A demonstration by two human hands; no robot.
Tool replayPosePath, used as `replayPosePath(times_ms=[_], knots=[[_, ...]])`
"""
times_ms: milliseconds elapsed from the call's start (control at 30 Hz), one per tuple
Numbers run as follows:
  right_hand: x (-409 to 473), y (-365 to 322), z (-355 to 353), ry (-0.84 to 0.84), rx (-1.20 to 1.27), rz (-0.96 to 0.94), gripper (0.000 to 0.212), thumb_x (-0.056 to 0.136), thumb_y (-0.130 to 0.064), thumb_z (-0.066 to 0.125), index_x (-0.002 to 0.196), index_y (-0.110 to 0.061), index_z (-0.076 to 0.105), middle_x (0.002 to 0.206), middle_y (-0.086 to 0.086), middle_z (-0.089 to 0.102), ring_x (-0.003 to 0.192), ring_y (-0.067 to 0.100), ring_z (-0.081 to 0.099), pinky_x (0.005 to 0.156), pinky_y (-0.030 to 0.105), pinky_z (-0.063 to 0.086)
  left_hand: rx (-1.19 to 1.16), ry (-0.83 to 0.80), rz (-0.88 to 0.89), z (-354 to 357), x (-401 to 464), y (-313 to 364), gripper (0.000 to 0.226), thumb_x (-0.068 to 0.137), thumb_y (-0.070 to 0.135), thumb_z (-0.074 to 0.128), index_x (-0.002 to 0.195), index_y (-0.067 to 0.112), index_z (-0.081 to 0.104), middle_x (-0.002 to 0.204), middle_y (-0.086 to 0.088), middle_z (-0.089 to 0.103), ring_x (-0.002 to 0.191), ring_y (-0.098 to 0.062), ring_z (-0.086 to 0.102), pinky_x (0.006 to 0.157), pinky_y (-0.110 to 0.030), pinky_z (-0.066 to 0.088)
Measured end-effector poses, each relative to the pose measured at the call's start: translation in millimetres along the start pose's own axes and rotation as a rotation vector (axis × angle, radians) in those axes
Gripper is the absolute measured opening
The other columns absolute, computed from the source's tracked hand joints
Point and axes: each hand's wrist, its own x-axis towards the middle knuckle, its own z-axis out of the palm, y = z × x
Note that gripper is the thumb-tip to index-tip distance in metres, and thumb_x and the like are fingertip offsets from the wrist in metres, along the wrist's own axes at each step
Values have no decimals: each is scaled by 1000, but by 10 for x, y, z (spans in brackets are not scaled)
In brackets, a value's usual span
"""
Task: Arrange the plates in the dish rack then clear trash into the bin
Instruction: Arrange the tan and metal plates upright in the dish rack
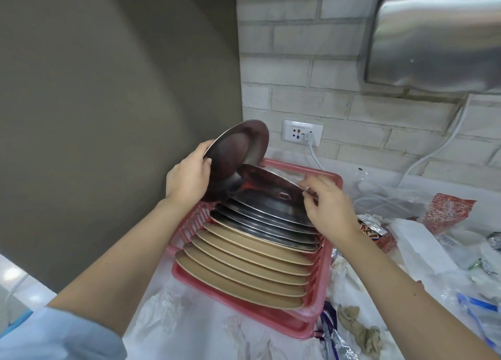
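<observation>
Crumpled tissues (162, 309) lie nearest on the white counter (206, 330), just before the pink dish rack (282, 317); tan plates (244, 275) fill its front slots, steel plates (268, 221) stand behind; the left hand (189, 178) grips a tilted steel plate (235, 153), fingers curled round its rim; the right hand (329, 205) pinches the rim of another steel plate (271, 182) above the rack; wrappers (444, 210) litter the right side.

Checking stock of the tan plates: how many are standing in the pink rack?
5 tan plates, slotted in a row at the near end of the pink rack, in front of the steel plates. More could be hidden behind.
</observation>
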Motion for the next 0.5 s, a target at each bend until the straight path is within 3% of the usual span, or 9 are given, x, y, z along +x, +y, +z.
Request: replayPosePath(times_ms=[133,267,367,500], knots=[[-43,-26,-42,-78,74,44,30,77,-4,69,98,-24,72,83,-16,58,79,13,62,72,31,53,7,-6,22,-25,-5,29,40,101,23,42,137,39,41,115,-1,68,99,-37,62,78,-40,47],[-69,6,-80,-183,116,152,30,80,-12,75,106,-26,75,87,-10,64,82,9,60,81,23,48,4,-8,21,-54,1,53,39,101,23,42,136,40,43,111,0,69,98,-35,63,76,-39,46],[-83,77,-130,-313,119,142,30,84,-19,74,113,-25,72,91,-4,69,88,10,60,80,16,40,6,-8,33,-82,11,62,39,101,23,42,136,41,43,110,1,69,99,-33,63,75,-36,44],[-97,179,-220,-416,185,110,28,86,-17,72,113,-21,72,82,-10,62,83,5,55,78,4,35,10,14,65,-120,60,57,39,100,25,43,134,45,44,113,6,69,101,-29,63,74,-32,41]])
